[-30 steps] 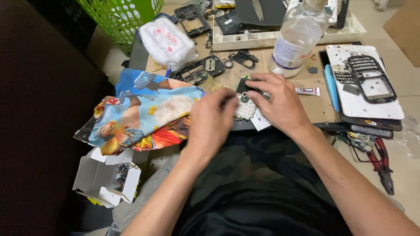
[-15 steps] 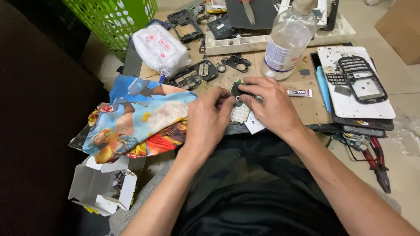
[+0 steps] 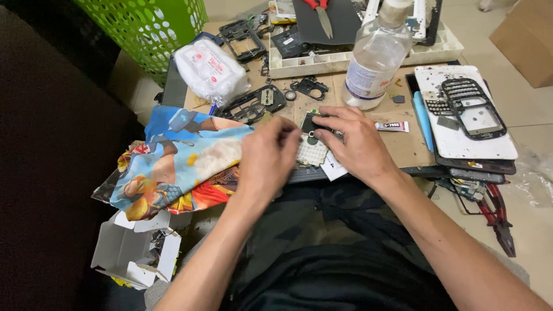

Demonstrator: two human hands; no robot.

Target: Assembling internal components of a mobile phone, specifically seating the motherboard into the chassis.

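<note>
Left hand (image 3: 266, 158) and right hand (image 3: 352, 144) both pinch one small phone circuit board (image 3: 312, 144) over the cardboard work surface (image 3: 403, 147). Nearby stand one clear plastic bottle (image 3: 375, 57), one glue tube (image 3: 391, 126) and one colourful cloth (image 3: 178, 161).

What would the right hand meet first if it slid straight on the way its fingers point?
Probably the black phone frame past the small circuit board the right hand already touches; depth is hard to judge.

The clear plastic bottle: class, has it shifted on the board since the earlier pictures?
No. The bottle stands in the same spot beside the white tray; only the camera moved.
</note>
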